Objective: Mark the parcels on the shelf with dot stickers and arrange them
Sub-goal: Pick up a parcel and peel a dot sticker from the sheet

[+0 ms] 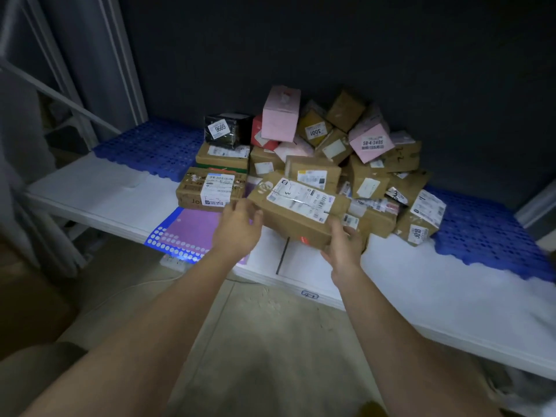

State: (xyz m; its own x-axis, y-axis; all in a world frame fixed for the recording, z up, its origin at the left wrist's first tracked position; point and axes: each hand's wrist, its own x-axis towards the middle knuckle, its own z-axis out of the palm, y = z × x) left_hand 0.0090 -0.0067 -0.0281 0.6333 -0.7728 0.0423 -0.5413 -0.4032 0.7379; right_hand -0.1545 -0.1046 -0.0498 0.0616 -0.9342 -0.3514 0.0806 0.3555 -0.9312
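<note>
- While both hands work at the shelf (99,188), the left hand (237,228) and right hand (343,246), fingers curled, grip one brown box (296,216) by its two ends, just above the white board.
- One heap of parcels (331,152) sits behind it; too jumbled to count.
- Three pink boxes show, the tallest (281,114) on top.
- One black box (227,129) tops a stack on the left.
- One purple sticker sheet (188,228) lies by the left hand.
- Two blue mats, left (150,145) and right (493,233).

dim overall | glare on white shelf (421,281) | edges blurred, warped
</note>
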